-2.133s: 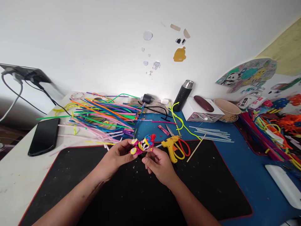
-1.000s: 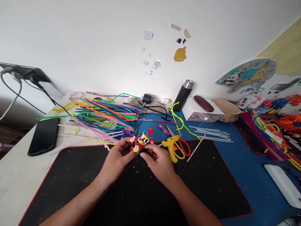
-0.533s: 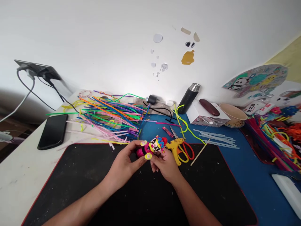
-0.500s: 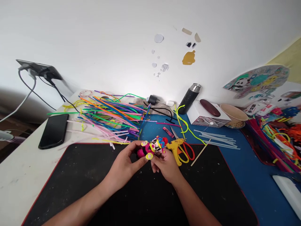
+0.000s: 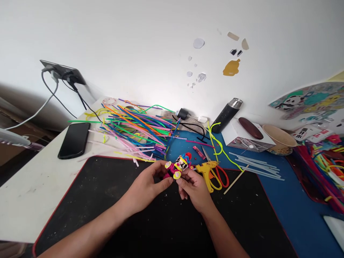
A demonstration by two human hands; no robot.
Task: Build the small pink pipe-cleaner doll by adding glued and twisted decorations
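A small pipe-cleaner doll [image 5: 179, 165] is held between my two hands above the black mat [image 5: 150, 229]. It has a black-and-white face, a red and blue headpiece, a magenta body and yellow-rimmed round ends on its arms. My left hand [image 5: 149, 182] grips the body, thumb in front and fingers behind, hiding the lower part. At the head end, my right hand [image 5: 195, 188] has its thumb and fingers closed on the doll's side. Just right of that hand lie a yellow glue gun [image 5: 207, 173] and scissors [image 5: 224, 175] with red and yellow handles.
Many coloured pipe cleaners [image 5: 139, 129] lie behind my hands. A phone [image 5: 74, 140] rests at left. Behind on the right stand a black thermos [image 5: 227, 116], a white box [image 5: 242, 138] and a bowl [image 5: 279, 138]. Glue sticks [image 5: 259, 165] and a wooden stick [image 5: 236, 180] lie nearer.
The view has swung left, so everything appears further right. The doll is turned slightly in my hands, and both keep hold of it.
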